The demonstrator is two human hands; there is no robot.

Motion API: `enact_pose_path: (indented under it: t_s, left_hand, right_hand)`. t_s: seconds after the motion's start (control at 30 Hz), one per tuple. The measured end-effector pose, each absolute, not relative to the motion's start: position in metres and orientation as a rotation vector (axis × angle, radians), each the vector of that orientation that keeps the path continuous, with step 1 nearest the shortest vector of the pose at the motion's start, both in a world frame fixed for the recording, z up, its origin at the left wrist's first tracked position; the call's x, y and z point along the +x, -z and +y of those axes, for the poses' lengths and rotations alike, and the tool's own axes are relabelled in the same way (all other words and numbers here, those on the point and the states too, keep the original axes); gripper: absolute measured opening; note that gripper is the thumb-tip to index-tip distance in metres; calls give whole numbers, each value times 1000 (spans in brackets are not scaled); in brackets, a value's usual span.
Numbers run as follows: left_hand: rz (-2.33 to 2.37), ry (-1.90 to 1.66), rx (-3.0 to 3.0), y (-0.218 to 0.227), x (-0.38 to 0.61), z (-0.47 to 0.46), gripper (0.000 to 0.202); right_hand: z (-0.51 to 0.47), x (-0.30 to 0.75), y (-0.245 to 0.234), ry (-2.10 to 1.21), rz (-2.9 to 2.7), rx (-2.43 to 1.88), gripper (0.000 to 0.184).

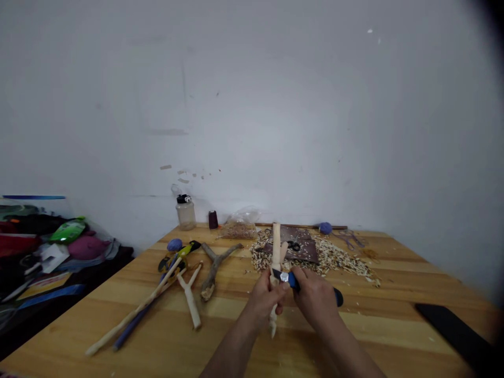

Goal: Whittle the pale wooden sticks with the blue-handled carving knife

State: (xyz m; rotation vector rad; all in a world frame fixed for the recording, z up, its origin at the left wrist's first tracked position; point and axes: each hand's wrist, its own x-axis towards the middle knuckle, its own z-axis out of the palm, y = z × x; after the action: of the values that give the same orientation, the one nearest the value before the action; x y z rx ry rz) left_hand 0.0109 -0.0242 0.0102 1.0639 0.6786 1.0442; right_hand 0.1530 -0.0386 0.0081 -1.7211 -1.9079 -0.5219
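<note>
While our left hand [265, 299] grips a pale peeled stick [276, 247], our right hand [315, 296] clenches a blue-handled carving knife [293, 282].

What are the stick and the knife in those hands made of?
The stick looks like peeled wood: pale, matte, barkless. The knife has a glossy blue handle, probably plastic or rubber; a bright glint suggests a steel blade, mostly hidden.

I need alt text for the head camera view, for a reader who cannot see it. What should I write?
A person's left hand grips a pale peeled stick while the right hand holds a blue-handled knife against it, over a wooden table strewn with wood shavings and forked branches.
</note>
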Motion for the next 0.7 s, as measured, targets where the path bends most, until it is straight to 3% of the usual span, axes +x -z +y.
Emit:
enact_pose_path:
  t_s: [0.7]
  left_hand:
    - [770, -1041, 1174, 3, 14, -18, 45]
  right_hand:
    - [-40, 152, -9, 682, -1918, -1676, 21]
